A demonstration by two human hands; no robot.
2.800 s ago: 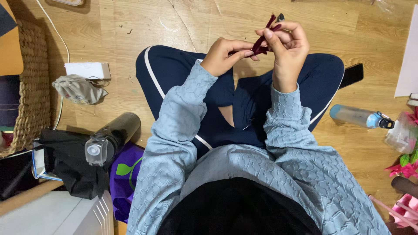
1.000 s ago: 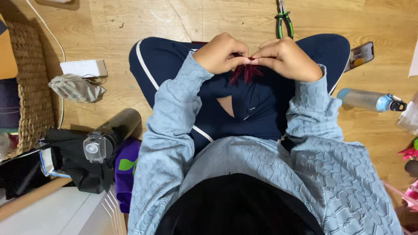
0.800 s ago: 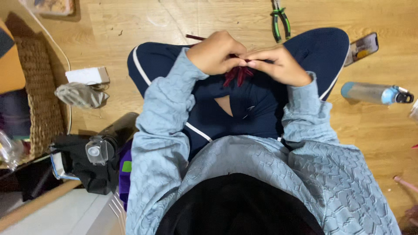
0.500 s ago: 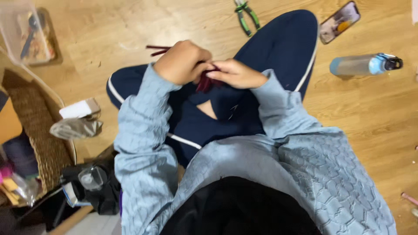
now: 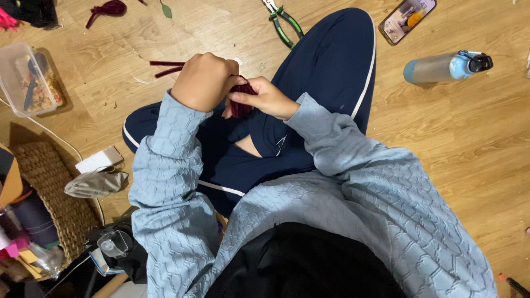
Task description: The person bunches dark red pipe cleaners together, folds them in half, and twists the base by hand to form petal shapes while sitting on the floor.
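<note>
While you sit cross-legged on the wooden floor [image 5: 475, 143], both hands meet over your lap: your left hand [image 5: 203, 81] is clenched around a bundle of dark red fuzzy stems [image 5: 241, 99], whose loose ends [image 5: 165, 67] stick out past the knuckles, and your right hand [image 5: 264, 99] pinches the bundle's other end. You seem to be mid-twist, binding the stems together. Next you'd likely need a firm, steady pinch; green-handled pliers [image 5: 284, 25] lie well apart, beyond your knee.
</note>
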